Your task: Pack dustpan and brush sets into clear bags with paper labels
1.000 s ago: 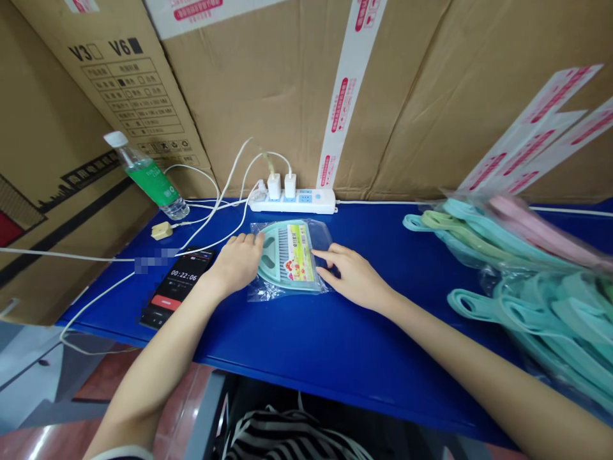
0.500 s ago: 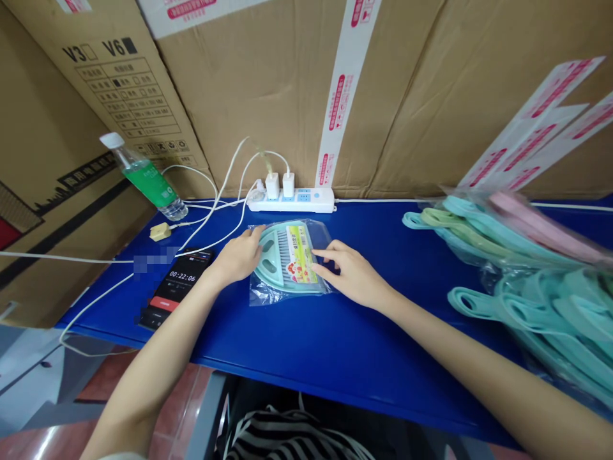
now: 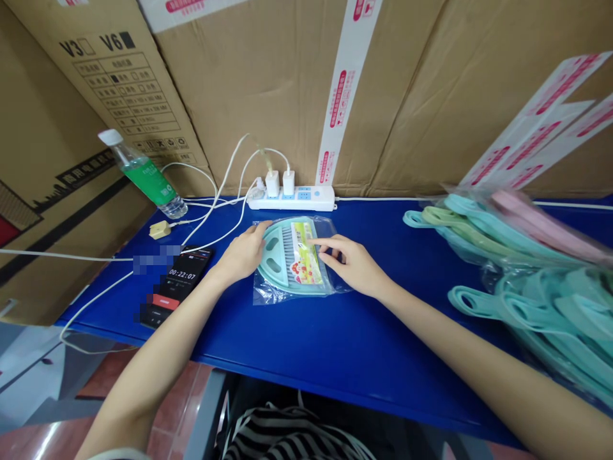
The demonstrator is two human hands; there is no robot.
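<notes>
In front of the long white plastic power strip (image 3: 312, 203), on the glossy blue tabletop (image 3: 306, 358), lay a mint-green, rounded dustpan set (image 3: 283, 259) in a clear, crinkled plastic bag (image 3: 266, 296). My left hand (image 3: 241, 255) rested against its left edge; I couldn't fairly tell whether those fingers gripped the rim or merely braced it. My right hand (image 3: 353, 263) gripped nothing: its index finger stretched onto the yellow-and-white printed card label (image 3: 306, 255), thumb apart.

To do this well, I judged, the left hand had to pin the set lightly while the right fingertip pressed flat and gently, since the slick film could slip or pucker.

My left fingertips were hidden behind the knuckles, and glare on the film made the label's print unreadable. Left and forward of the strip, a pixelated patch masked part of the black, slab-shaped phone (image 3: 175, 284); well to its right, the pile of bagged mint, green and pink dustpans (image 3: 536, 319) was blurred and cut off.
</notes>
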